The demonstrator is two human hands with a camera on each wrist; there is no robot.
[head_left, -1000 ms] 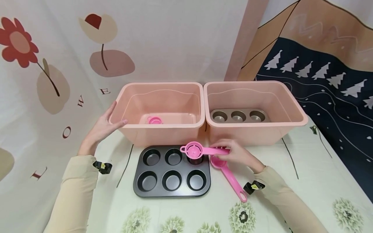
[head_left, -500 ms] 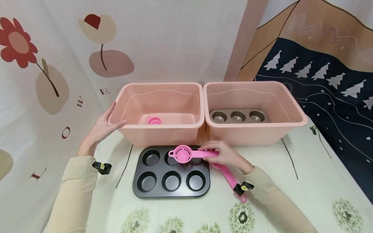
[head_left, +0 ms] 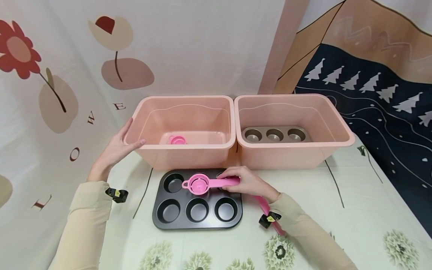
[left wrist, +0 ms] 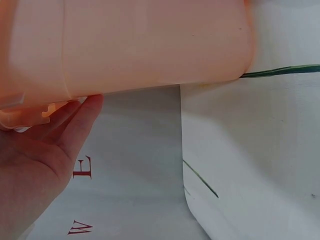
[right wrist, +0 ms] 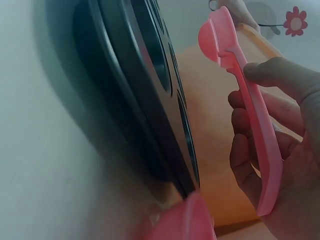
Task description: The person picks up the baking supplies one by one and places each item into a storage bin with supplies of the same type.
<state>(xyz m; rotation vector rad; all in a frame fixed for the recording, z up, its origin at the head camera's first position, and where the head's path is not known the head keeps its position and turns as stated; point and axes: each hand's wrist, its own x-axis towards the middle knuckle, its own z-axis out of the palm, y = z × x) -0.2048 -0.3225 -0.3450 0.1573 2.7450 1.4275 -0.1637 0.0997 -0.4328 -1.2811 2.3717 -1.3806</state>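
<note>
My right hand (head_left: 243,180) grips the handle of a pink egg separator (head_left: 198,184), holding its slotted cup over the dark muffin tin (head_left: 197,221). In the right wrist view the thumb lies on one side of the separator (right wrist: 262,145) handle, with fingers curled round the other. Beneath my right forearm lies another pink long-handled tool (head_left: 262,204), its head hidden in the head view. My left hand (head_left: 113,153) holds the left pink bin (head_left: 189,157) at its front left corner, thumb over the rim. Inside that bin sits a small pink cup-shaped piece (head_left: 177,140).
Beside it stands a second pink bin (head_left: 287,157), with a brown muffin tin (head_left: 281,135) inside. Both bins rest against a patterned backdrop (head_left: 189,48). A pale cloth with printed flowers covers the table (head_left: 128,240).
My right hand has carried the egg separator left and slightly toward me, across the dark muffin tin. My left hand stays on the bin's corner.
</note>
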